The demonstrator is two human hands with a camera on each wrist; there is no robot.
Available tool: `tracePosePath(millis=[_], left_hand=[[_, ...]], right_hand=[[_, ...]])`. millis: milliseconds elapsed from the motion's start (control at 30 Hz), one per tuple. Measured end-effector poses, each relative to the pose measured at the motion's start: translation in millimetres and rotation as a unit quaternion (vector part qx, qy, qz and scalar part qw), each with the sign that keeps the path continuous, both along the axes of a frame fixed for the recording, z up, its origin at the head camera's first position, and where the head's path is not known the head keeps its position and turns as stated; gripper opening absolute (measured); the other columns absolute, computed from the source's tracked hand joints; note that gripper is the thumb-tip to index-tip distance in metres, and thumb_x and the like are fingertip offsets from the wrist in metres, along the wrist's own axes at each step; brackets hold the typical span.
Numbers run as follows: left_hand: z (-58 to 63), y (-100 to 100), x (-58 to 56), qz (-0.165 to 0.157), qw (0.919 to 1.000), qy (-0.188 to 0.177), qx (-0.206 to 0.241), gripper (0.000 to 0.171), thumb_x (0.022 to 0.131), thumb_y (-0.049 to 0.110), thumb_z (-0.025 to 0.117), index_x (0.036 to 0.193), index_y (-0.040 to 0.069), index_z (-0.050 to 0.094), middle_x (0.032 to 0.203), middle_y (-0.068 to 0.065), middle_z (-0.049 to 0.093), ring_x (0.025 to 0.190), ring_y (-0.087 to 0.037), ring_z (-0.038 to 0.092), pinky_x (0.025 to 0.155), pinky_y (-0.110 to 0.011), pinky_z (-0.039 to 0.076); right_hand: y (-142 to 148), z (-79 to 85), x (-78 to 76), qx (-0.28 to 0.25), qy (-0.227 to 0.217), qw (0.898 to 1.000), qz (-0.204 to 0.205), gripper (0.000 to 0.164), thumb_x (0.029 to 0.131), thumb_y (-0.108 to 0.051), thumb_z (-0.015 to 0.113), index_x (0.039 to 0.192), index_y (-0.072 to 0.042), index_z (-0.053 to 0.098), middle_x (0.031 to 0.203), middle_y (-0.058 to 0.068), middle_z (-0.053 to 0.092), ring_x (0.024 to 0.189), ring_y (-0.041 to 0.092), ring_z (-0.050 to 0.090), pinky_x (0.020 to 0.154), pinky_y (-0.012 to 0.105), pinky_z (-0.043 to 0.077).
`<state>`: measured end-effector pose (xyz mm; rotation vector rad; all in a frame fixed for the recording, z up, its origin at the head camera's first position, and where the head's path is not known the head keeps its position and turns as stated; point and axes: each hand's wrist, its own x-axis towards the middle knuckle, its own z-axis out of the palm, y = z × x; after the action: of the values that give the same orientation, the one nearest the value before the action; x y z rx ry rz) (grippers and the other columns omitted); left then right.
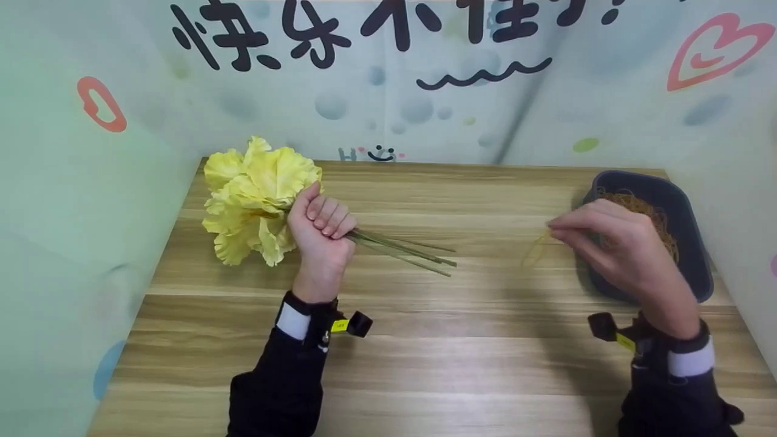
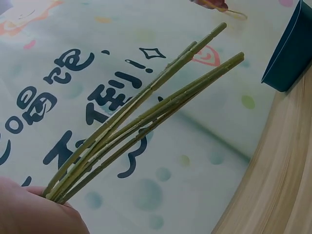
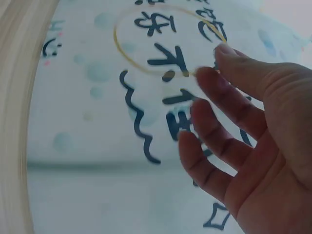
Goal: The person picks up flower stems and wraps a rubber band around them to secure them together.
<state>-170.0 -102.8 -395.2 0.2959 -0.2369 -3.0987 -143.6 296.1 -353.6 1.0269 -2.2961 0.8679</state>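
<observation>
Ruffled yellow flowers [image 1: 258,203] sit far left; the left hand [image 1: 323,227] clenches their thin green stems [image 1: 407,249], ends pointing right. The right hand [image 1: 625,240] pinches a slender yellow loop [image 3: 116,41] near a dark blue bin [image 1: 698,255]. The far wall [image 1: 273,127] reads “快乐不”. Wood-grain tabletop [image 1: 461,358] stretches between the hands.

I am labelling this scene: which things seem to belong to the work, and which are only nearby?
Seem to belong:
Ruffled yellow flowers with thin green stems, in the left hand
Thin yellow looped band, in the right hand
Dark-blue rounded rectangular bin of tangled brownish bands

Only nearby:
Pale printed backdrop
Wood-grain tabletop
</observation>
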Motion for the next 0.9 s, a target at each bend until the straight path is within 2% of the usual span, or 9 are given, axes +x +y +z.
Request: tracePosePath(millis=[33,133,167,233,267,333,567,800,900], left_hand=[[0.1,0,0.0,0.0,1.0,-0.003,0.002,0.07,0.121,0.023,0.035,0.051,0.02,0.041,0.04,0.007,0.038,0.034,-0.006,0.033,0.038,-0.016,0.02],[0.4,-1,0.1,0.002,0.9999,-0.011,0.005,0.069,0.121,0.023,0.037,0.052,0.02,0.041,0.041,0.007,0.038,0.034,-0.006,0.033,0.039,-0.016,0.02],[0.5,-1,0.1,0.002,0.9999,-0.013,0.004,0.069,0.121,0.023,0.037,0.052,0.02,0.041,0.041,0.008,0.038,0.034,-0.006,0.033,0.039,-0.016,0.021],[0.6,0,0.2,0.001,0.9999,-0.014,-0.001,0.069,0.121,0.023,0.037,0.052,0.02,0.041,0.041,0.008,0.038,0.035,-0.006,0.033,0.039,-0.016,0.022],[0.8,0,0.3,0.0,0.9999,-0.013,-0.001,0.069,0.121,0.023,0.037,0.052,0.02,0.041,0.041,0.008,0.038,0.035,-0.006,0.034,0.039,-0.016,0.023],[1.2,0,0.2,-0.004,0.9999,-0.01,-0.004,0.069,0.121,0.024,0.036,0.052,0.02,0.041,0.041,0.008,0.038,0.035,-0.006,0.034,0.038,-0.016,0.024],[0.4,1,-0.3,-0.012,0.9999,-0.002,-0.002,0.069,0.121,0.023,0.035,0.051,0.02,0.041,0.041,0.008,0.038,0.035,-0.005,0.033,0.038,-0.016,0.022],[0.8,4,0.9,-0.015,0.9998,-0.005,-0.01,0.069,0.121,0.024,0.036,0.052,0.02,0.041,0.041,0.008,0.038,0.035,-0.005,0.033,0.039,-0.016,0.022],[0.4,4,1.5,-0.016,0.9998,-0.005,-0.011,0.069,0.12,0.024,0.037,0.052,0.02,0.041,0.042,0.008,0.038,0.035,-0.005,0.033,0.039,-0.016,0.021]], right_hand=[[-6,1.0,-0.3,0.004,-0.008,1.0,0.009,0.04,0.112,-0.043,0.07,0.106,-0.008,0.087,0.094,0.007,0.084,0.094,-0.012,0.065,0.081,0.007,0.047],[-22,2.9,0.3,0.007,-0.026,0.999,0.031,0.007,0.105,-0.014,0.081,0.107,-0.011,0.087,0.095,0.003,0.085,0.091,-0.007,0.068,0.078,0.009,0.049],[-28,3.0,0.5,0.007,-0.03,0.999,0.037,0.011,0.101,-0.004,0.083,0.107,-0.012,0.087,0.096,0.002,0.085,0.091,-0.006,0.07,0.078,0.009,0.05],[-37,2.9,1.4,0.007,-0.036,0.998,0.047,0.034,0.088,0.014,0.086,0.108,-0.013,0.087,0.098,0.002,0.086,0.094,-0.003,0.073,0.085,0.006,0.052],[-42,2.3,1.5,0.004,-0.037,0.998,0.054,0.039,0.084,0.018,0.086,0.108,-0.013,0.087,0.099,0.002,0.086,0.094,0.0,0.075,0.088,0.005,0.053],[-48,0.2,1.0,0.006,-0.035,0.997,0.066,0.037,0.086,0.017,0.086,0.109,-0.012,0.086,0.1,0.003,0.086,0.095,0.005,0.077,0.092,0.005,0.054],[-59,-8.9,-1.0,0.02,-0.03,0.995,0.096,0.014,0.1,-0.001,0.083,0.111,-0.01,0.084,0.102,0.006,0.086,0.093,0.016,0.079,0.087,0.009,0.055],[-63,-10.4,1.5,0.03,-0.028,0.992,0.115,0.008,0.107,-0.01,0.078,0.113,-0.009,0.083,0.106,0.006,0.086,0.096,0.019,0.08,0.09,0.01,0.055],[-65,-9.7,2.1,0.018,-0.024,0.99,0.135,0.015,0.112,-0.019,0.073,0.114,-0.009,0.084,0.107,0.007,0.086,0.097,0.02,0.08,0.095,0.009,0.055]])
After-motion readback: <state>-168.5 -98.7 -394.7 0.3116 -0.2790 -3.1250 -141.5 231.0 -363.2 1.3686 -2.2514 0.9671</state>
